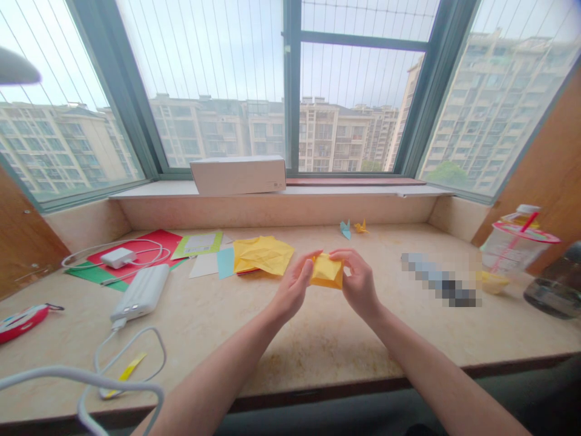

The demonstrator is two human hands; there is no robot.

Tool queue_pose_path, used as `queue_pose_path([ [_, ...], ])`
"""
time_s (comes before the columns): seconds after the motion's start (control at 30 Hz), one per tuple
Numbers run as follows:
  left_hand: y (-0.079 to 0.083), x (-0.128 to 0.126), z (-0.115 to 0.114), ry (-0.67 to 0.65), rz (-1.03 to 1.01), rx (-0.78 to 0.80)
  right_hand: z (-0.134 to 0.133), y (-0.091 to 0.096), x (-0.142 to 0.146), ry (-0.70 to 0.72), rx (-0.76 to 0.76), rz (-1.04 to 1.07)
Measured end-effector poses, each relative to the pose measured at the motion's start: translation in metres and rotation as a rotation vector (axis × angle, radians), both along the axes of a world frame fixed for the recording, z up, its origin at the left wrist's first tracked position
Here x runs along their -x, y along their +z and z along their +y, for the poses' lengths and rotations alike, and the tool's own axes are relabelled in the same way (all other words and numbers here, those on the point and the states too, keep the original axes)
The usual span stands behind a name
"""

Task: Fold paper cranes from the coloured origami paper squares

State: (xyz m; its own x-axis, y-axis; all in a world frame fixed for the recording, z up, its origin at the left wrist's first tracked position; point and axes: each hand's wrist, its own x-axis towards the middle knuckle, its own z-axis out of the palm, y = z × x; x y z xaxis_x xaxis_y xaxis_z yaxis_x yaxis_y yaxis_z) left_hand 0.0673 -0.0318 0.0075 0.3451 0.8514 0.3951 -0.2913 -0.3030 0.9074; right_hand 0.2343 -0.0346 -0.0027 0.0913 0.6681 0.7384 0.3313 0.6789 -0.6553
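Between my two hands is a small folded piece of yellow origami paper point(327, 272), held up over the stone counter. My left hand point(296, 280) pinches its left edge, thumb on the near side. Its right edge is gripped by my right hand point(358, 275), whose fingers curl over the top corner. A larger creased yellow sheet point(263, 254) lies just left of my left hand, on top of a light blue sheet point(225, 263) and other papers. Behind my hands stand a blue paper crane point(345, 229) and an orange-yellow paper crane point(362, 227).
Left on the counter point(318, 351) are red paper point(163, 242), a white charger point(118, 258), a power bank point(141, 292) with a looping cable and a red case point(25, 321). A plastic cup point(515, 248) stands right, near a blurred-out object point(440, 280). A white box point(238, 175) rests on the sill.
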Motion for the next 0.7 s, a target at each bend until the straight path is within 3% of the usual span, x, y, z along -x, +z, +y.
queue_pose_path([
  [0.23,0.0017,-0.0017,0.0009,-0.015,-0.006,0.082,-0.0043,0.0035,-0.0008,-0.030,-0.067,-0.137],
  [0.47,0.0051,-0.0034,-0.0018,-0.008,-0.061,0.085,-0.0030,-0.0003,0.0014,-0.041,0.065,-0.034],
  [0.7,0.0037,-0.0015,0.0035,0.132,-0.070,0.058,-0.0041,0.0054,0.0041,0.243,0.243,0.235],
])
